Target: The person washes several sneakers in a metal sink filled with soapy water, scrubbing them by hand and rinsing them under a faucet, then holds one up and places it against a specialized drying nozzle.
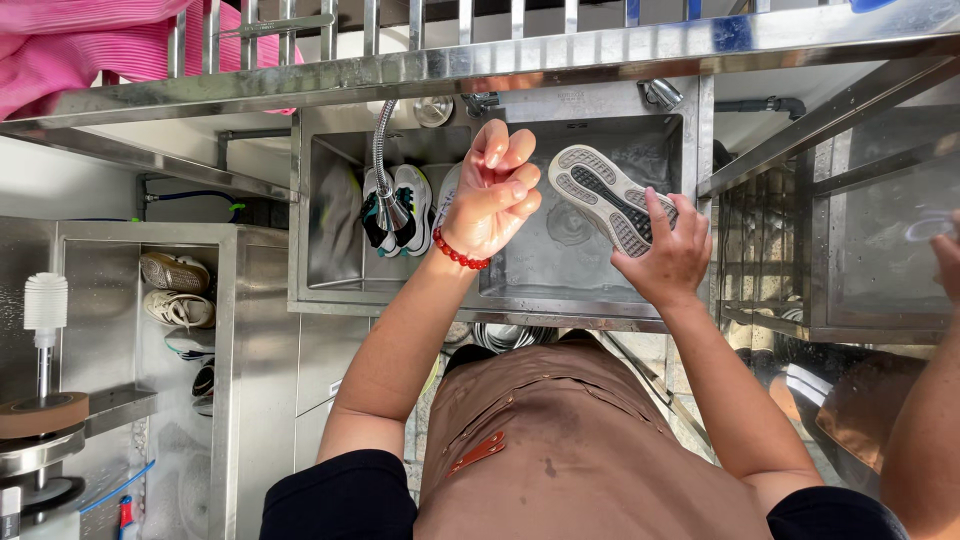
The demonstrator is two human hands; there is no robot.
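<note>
My right hand [668, 255] grips a white sneaker [600, 192] by its heel end, sole turned up toward me, above the steel sink [500, 292]. My left hand [497, 192], with a red bead bracelet on the wrist, is raised over the middle of the sink with its fingers loosely curled and nothing in it. It hovers just left of the sneaker and does not touch it. A pair of white, black and green sneakers [398, 208] stands in the sink's left part behind the flexible faucet hose [381, 160].
A steel rack [480, 55] spans above the sink, with pink cloth [90, 45] at the upper left. A steel cabinet [235, 330] at the left holds several shoes [176, 290]; a white brush [45, 305] stands beside it. Another person's arm [935, 400] enters at the right.
</note>
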